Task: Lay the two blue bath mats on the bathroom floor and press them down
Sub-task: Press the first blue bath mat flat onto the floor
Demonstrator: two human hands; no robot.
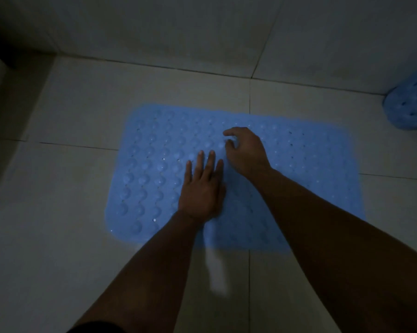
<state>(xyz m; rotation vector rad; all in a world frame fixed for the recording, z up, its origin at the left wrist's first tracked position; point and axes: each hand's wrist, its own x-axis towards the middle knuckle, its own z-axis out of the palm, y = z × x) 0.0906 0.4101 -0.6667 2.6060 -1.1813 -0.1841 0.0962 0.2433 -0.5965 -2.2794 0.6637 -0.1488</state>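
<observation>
At the far left, a dark wall edge (1,56) stands over the pale tiled bathroom floor (65,116), which is crossed by thin grout lines. One blue bath mat (154,145) lies spread flat on the floor in the middle of the view, its surface covered in rows of round bumps and small holes; no brand, label or writing can be read on it in the dim light. The left hand (201,192) rests palm down on the mat near its centre, fingers straight and together, its grip open and holding nothing. Just to its right, the right hand (247,152) sits over the mat with fingers curled downward; whether its grip pinches the mat cannot be told. At the far right, by the base of the tiled wall (322,44), the second blue bath mat (409,104) lies bunched up, partly cut off by the frame edge.
</observation>
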